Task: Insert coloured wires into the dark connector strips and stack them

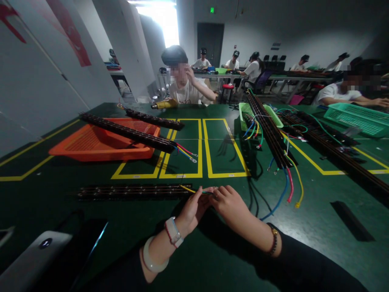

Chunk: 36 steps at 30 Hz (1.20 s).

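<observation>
A long black strip (133,192) with rows of small metal points lies across the green table (170,251). From its right end a yellow wire (187,189) and a green one run into my hands. My left hand (194,209), with a watch and a pale bangle at the wrist, is closed on these wires near the strip's end. Touching it on the right, my right hand (227,201) pinches the wires' far part, and its fingers hide the tips. A beaded bracelet is on the right wrist.
An orange basket (103,156) carries black strips at the back left. More wired strips (267,129) lie over a light green basket (275,115) at the back right. A phone (33,259) lies front left, a black piece (352,221) right. A person (185,87) sits opposite.
</observation>
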{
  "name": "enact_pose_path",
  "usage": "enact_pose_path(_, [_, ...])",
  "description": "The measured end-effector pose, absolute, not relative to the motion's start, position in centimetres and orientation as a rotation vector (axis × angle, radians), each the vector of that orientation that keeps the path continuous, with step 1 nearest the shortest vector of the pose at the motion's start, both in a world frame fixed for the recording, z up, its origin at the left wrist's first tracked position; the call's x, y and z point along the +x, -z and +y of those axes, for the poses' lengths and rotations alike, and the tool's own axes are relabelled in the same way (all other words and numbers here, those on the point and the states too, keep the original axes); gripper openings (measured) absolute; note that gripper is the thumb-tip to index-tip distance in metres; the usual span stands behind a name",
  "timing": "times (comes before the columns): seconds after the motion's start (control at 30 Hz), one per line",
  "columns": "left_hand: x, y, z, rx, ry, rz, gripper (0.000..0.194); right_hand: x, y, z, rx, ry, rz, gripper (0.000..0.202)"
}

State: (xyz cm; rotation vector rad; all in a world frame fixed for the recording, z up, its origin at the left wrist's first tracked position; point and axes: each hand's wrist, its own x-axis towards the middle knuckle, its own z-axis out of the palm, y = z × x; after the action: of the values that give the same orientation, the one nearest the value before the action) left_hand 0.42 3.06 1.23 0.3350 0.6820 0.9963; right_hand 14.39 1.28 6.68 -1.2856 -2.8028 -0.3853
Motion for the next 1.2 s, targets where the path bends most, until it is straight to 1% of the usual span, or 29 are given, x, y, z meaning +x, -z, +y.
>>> enact_pose_path(0.2, [0.6, -1.3, 3.2, 0.289, -1.009, 0.703, 0.019, 14.4, -5.7, 1.7, -1.343, 0.420, -2.746, 0.019])
enact_pose_path(0.43, [0.7, -1.6, 3.1, 0.214, -1.038, 0.708, 0.012, 14.4, -5.0, 2.3, -1.309, 0.451, -2.772, 0.014])
enact_pose_path(0.6, [0.6, -1.4, 3.2, 0.224, -1.019, 0.696, 0.014, 14.3, -4.9, 2.0, -1.255, 0.437, -2.767, 0.018])
enact_pose_path(0.83, [0.6, -1.0, 3.2, 0.240, -1.023, 0.735, 0.014, 14.5, -5.7, 1.7, -1.286, 0.334, -2.758, 0.012])
enact_pose_path(0.97, [0.5, -1.3, 3.1, 0.223, -1.003, 0.726, 0.012, 15.2, -6.4, 2.1, -1.306, 0.272, -2.751, 0.016])
enact_pose_path(1.13, [0.4, -1.3, 3.2, 0.252, -0.990, 0.686, 0.016, 15.2, -6.6, 2.3, -1.284, 0.321, -2.764, 0.017])
enact_pose_path(1.2, [0.4, -1.0, 3.2, 0.260, -0.989, 0.694, 0.014, 14.8, -6.2, 2.0, -1.242, 0.352, -2.796, 0.016])
